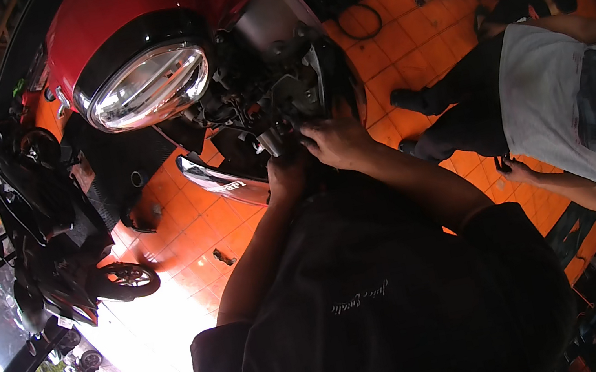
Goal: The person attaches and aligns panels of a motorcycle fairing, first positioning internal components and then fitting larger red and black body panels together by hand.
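Note:
A red scooter (pixel 147 5) with a round chrome-rimmed headlight (pixel 149 85) fills the top of the head view. Its front panels are off, baring dark parts and wiring (pixel 263 100) beneath the headlight. My left hand (pixel 287 176) reaches up into the underside of that bared section, its fingers hidden among the parts. My right hand (pixel 338 139) rests beside it, fingers curled against the same dark parts next to a black curved panel (pixel 338 75). What either hand grips is too dark to tell. A silver and black cover piece (pixel 222 183) hangs below the opened section.
Another person in a grey shirt (pixel 546 102) and dark trousers crouches on the right, one hand (pixel 514 170) low. The floor is orange tile (pixel 399 33), with small tools and a black cable loop (pixel 361 23). A black motorcycle (pixel 50 229) stands at left; more are parked outside.

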Action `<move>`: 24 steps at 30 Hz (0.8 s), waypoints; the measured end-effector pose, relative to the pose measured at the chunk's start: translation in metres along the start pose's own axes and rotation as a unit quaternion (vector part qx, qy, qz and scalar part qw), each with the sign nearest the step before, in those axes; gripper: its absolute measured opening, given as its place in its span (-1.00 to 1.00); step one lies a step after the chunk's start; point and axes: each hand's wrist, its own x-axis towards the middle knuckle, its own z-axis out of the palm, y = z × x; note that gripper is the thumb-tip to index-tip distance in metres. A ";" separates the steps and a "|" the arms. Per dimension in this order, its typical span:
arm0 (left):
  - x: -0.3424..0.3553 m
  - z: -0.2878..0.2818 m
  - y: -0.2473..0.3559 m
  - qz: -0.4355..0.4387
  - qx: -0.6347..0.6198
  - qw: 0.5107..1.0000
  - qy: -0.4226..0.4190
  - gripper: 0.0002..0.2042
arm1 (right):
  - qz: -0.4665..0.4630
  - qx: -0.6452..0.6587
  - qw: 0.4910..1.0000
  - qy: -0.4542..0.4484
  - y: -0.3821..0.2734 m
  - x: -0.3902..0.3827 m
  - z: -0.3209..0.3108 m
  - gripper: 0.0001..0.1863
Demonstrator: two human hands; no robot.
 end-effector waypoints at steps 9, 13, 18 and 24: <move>0.007 -0.016 0.004 0.065 -0.069 0.995 0.041 -0.77 | -0.078 -0.005 0.993 -0.091 0.017 0.026 -0.006 -0.80; 0.007 -0.024 0.009 0.058 -0.117 0.989 0.070 -0.76 | -0.026 0.029 0.994 -0.104 0.007 0.032 -0.019 -0.79; 0.004 -0.029 0.015 -0.059 -0.362 0.930 0.022 -0.67 | 0.048 0.010 0.986 -0.162 0.011 0.045 -0.023 -0.68; 0.005 -0.040 0.021 -0.136 -0.437 0.889 -0.009 -0.72 | 0.060 0.065 0.973 -0.212 0.010 0.066 -0.040 -0.68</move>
